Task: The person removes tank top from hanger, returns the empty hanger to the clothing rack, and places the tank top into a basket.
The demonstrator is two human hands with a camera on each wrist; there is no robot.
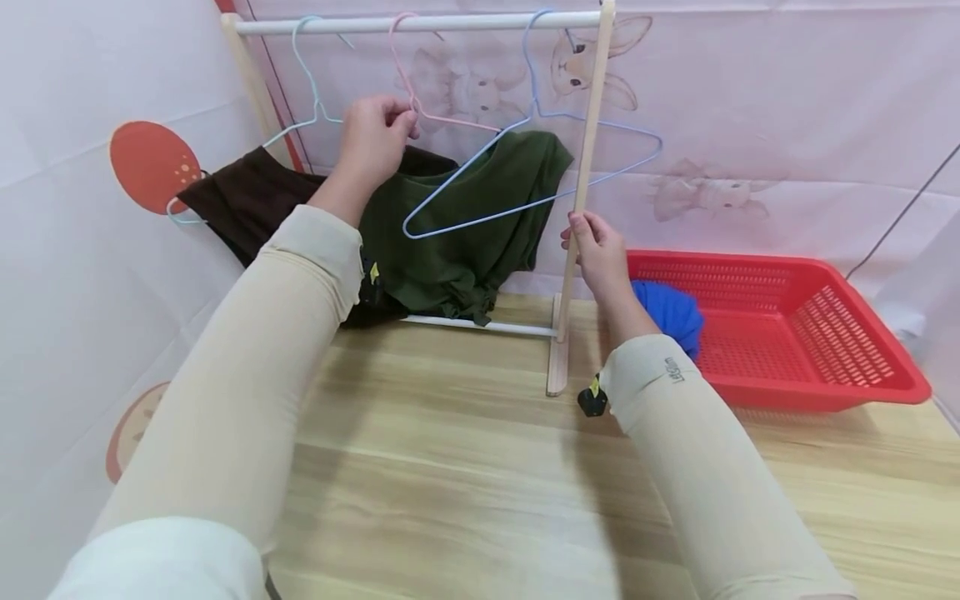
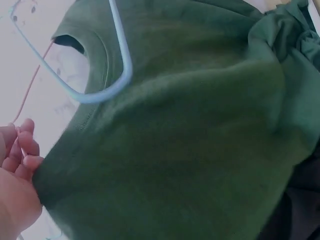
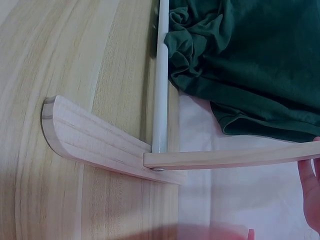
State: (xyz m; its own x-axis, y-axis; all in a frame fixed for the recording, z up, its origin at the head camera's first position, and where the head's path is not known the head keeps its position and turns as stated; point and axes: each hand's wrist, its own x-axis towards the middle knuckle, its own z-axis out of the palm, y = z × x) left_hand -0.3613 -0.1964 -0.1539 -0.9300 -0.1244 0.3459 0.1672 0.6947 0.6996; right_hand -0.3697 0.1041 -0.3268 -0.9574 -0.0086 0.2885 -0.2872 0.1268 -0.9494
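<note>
My left hand [image 1: 375, 137] pinches the pink hanger [image 1: 400, 62] just below its hook; in the left wrist view, its thin pink wire passes between the fingers [image 2: 30, 142]. A dark green shirt [image 1: 472, 225] hangs on that hanger, its neckline towards the left hand and its lower edge bunched near the bottom rail. With my right hand [image 1: 600, 254] I hold the right wooden post [image 1: 591, 125] of the clothes rack; in the right wrist view only part of that hand [image 3: 311, 195] shows. A bare blue hanger [image 1: 480, 221] hangs in front of the shirt.
Left of the shirt, a dark brown garment [image 1: 247, 196] hangs on a mint-green hanger [image 1: 303, 62]. A red basket [image 1: 810, 396] with a blue cloth [image 1: 671, 317] stands right of the rack on the wooden table [image 1: 450, 483]. The rack's foot [image 3: 100, 137] sticks out towards me.
</note>
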